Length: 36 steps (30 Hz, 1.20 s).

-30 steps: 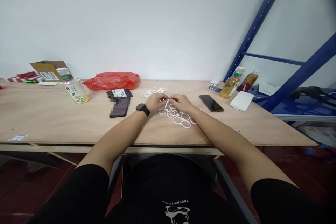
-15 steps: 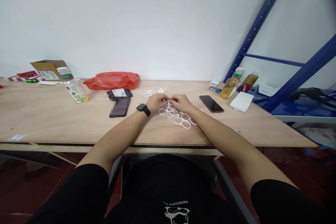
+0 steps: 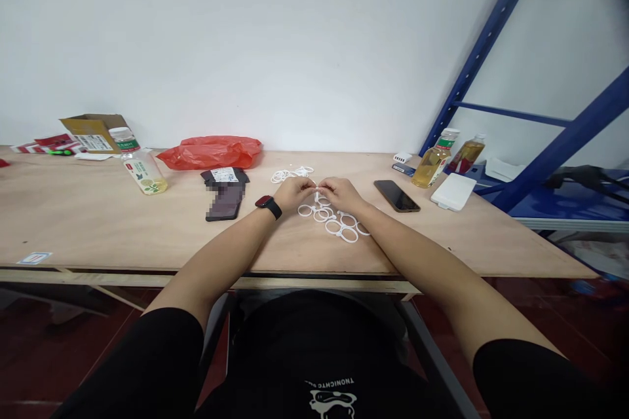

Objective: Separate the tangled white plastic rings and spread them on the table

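Observation:
Fingertip to fingertip, my left hand (image 3: 295, 192) and my right hand (image 3: 340, 194) meet over the middle of the table. Both are closed in a pinch on a small white ring, largely hidden by the fingers. Several white rings (image 3: 349, 235), some joined in pairs, lie on the wood just in front of the hands and beside my right wrist. Behind my left hand rests a loose heap of white rings (image 3: 282, 176). A black watch (image 3: 268, 205) is on my left wrist.
Left of my hands are a dark phone-like item (image 3: 225, 201), a red plastic bag (image 3: 211, 152), a bottle (image 3: 142, 167) and a cardboard box (image 3: 93, 131). To the right lie a phone (image 3: 396, 196), another bottle (image 3: 433, 160) and a white case (image 3: 455, 192). A blue rack (image 3: 545, 150) stands beyond.
My hands stay together at the same spot, with the fingers slightly shifted around the white ring. The watch face has turned from dark to reddish.

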{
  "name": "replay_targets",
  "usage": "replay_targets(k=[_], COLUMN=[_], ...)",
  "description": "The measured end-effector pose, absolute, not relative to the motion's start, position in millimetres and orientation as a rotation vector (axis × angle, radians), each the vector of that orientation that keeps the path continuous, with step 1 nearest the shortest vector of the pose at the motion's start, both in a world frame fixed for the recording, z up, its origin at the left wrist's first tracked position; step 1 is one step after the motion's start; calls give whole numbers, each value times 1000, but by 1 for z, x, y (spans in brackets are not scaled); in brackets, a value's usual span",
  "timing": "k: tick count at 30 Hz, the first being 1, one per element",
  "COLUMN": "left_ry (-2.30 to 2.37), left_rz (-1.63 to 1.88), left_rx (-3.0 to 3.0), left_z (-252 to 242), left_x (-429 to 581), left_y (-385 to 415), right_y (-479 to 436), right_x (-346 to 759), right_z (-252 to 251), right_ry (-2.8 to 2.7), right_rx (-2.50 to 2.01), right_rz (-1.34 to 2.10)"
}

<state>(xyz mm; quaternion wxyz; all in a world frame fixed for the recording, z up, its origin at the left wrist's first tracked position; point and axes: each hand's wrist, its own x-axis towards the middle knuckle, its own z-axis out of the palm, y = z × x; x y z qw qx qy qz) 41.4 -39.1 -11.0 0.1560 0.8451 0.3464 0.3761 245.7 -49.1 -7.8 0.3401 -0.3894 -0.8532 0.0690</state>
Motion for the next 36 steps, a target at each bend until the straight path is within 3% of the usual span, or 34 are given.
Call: replay_targets(k=[14,19,28,36], left_ry=[1049,1072,1439,1363], left_rz=[982,848,1054,1132], left_rx=[2585,2451,2353,2291], left_z=[-3,-10,-21,-25], left_x=[27,31,12,13], left_y=[-38,-38,-14,-9], right_y=[-18,17,18,3], right_x=[244,235,225,233], right_z=[15,8,-9,-7], right_ry=[-2257,-2507,-2699,-2300], right_rx=[-1113,-1144,-1080,-1080], right_rz=[29,-2,-83,212])
